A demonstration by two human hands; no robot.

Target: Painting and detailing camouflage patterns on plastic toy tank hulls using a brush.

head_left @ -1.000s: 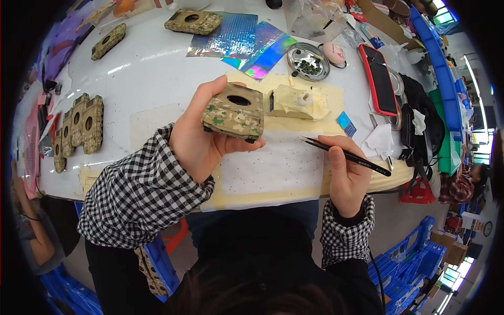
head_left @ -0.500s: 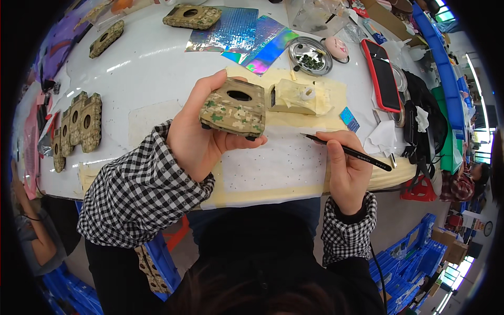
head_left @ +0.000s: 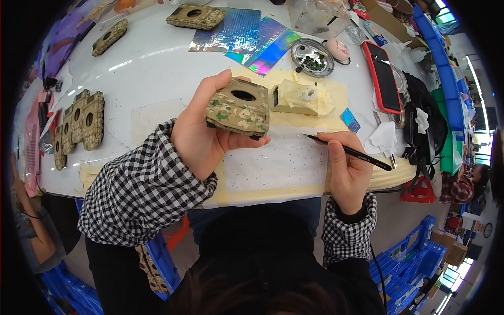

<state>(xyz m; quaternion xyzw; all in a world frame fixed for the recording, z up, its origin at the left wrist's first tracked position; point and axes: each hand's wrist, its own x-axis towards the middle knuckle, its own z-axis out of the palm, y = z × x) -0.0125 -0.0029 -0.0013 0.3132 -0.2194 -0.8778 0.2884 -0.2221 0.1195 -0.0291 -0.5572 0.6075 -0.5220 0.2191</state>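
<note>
My left hand (head_left: 197,134) is closed around a camouflage-painted model tank hull (head_left: 239,116), with its dark round opening facing up. Pinched in my right hand (head_left: 347,170) is a pair of black tweezers (head_left: 362,156), its fine tip pointing left. That tip is over a white sheet (head_left: 273,176) dotted with tiny specks and stuck to the table with yellowish tape. Whether the tip holds a speck is too small to tell. Just right of the hull sits a tape-wrapped block (head_left: 302,98) with a white knob on top.
More camouflage hulls lie on the table: a joined group (head_left: 79,121) at left, one (head_left: 110,38) at far left and one (head_left: 195,17) at the back. Shiny iridescent sheets (head_left: 257,42), a round dish (head_left: 328,69) of dark green bits and a red-cased phone (head_left: 381,77) stand beyond.
The table and my left hand with the hull appear slightly farther right in the picture. My right hand and the tweezers hold almost the same pose.
</note>
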